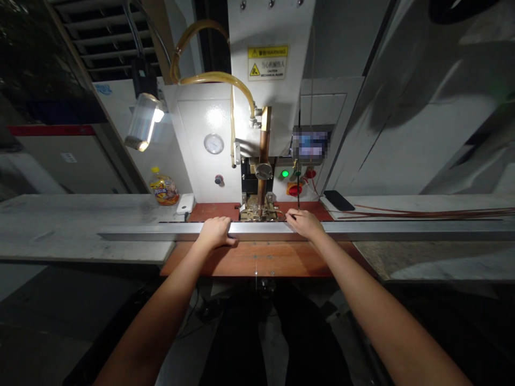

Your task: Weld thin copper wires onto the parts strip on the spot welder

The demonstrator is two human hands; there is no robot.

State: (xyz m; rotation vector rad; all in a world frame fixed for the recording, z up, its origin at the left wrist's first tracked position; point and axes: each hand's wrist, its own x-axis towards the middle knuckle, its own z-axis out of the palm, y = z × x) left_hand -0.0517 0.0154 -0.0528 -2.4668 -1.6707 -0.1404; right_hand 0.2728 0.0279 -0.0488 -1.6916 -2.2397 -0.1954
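Observation:
A long silver metal bar [257, 228] lies crosswise in front of a white machine. Over the bar, left of the machine's electrode, my left hand [216, 232] is closed, fingers at the far edge and thumb on the near side. My right hand [304, 223] rests at the bar right of the electrode, with fingertips pinched; what they hold is too small to make out. Between the hands, the upright copper electrode [262, 193] comes down to a metal fixture [251, 209] just behind the bar.
Copper-coloured rods [418, 213] and a black phone [339, 200] lie on the right worktop. An orange-liquid bottle [164, 187] and a white device [185, 204] stand on the left. A lit lamp [144, 122] hangs above. A green light [285, 173] glows beside a red knob [294, 189].

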